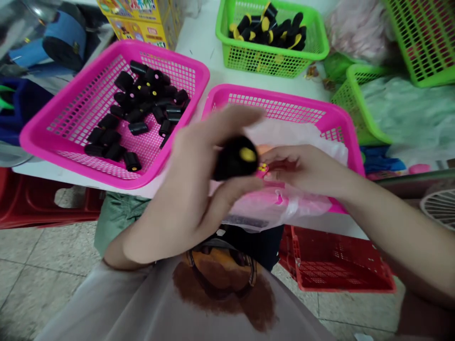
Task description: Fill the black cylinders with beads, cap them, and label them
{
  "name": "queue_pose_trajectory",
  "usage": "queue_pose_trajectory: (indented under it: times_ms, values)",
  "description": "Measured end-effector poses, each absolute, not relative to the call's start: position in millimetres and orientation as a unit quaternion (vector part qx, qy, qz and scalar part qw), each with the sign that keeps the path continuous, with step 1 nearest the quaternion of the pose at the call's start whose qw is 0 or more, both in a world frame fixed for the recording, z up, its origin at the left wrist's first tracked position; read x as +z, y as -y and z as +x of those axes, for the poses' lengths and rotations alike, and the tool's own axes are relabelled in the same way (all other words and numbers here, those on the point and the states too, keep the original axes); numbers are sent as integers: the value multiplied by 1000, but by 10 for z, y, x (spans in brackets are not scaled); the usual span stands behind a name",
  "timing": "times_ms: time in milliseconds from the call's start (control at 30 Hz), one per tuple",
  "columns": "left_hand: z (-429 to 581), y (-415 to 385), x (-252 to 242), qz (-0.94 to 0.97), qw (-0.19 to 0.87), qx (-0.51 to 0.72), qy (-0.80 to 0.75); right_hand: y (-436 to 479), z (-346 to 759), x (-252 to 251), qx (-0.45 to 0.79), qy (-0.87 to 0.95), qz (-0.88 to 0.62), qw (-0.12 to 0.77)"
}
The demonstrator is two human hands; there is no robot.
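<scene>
My left hand (185, 180), blurred by motion, curls its fingers and thumb around a black cylindrical piece (231, 161) with a yellow spot on its end. Just to the right, my right hand (302, 166) pinches a small pink piece with yellow dots (263, 169); its exact kind is partly hidden by the fingers. Both hands are over a pink basket (287, 102) lined with a translucent plastic bag (302, 135). More black cylinders (138, 128) lie in the other pink basket (42, 139) at left, a few showing yellow or pink ends.
A green basket (273, 61) holding black and yellow pieces stands at the back. Yellow boxes (142, 28) are at back left. Green baskets (350, 94) with bagged goods stand at right. Red crates (341, 282) sit below the table, near a fan (441, 203).
</scene>
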State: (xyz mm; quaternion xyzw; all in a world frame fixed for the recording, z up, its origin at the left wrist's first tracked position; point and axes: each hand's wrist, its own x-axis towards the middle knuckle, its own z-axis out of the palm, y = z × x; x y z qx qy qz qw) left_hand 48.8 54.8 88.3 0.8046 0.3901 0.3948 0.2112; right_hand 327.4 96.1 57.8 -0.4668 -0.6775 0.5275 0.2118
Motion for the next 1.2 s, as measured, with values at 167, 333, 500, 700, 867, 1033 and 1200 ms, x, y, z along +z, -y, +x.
queue_pose_trajectory:
  times_ms: [167,333,500,700,867,1033,1200]
  values:
    - [780,-737,706,804,295,338,-390,-802,3387,674,467,677,-495,279]
    - [886,-878,476,782,335,298,-433,-786,3333,695,319,748,-492,310]
    - [927,-906,440,783,329,289,-442,-868,3252,649,71,872,-408,261]
    - [926,-896,433,777,331,281,-456,-897,3281,614,55,893,-360,263]
    - [920,-894,405,778,330,299,-443,-884,3298,644,28,908,-342,242]
    - [932,-899,386,775,333,310,-438,-868,3281,693,33,906,-334,258]
    - [944,-898,388,772,342,316,-432,-882,3260,740,75,880,-375,283]
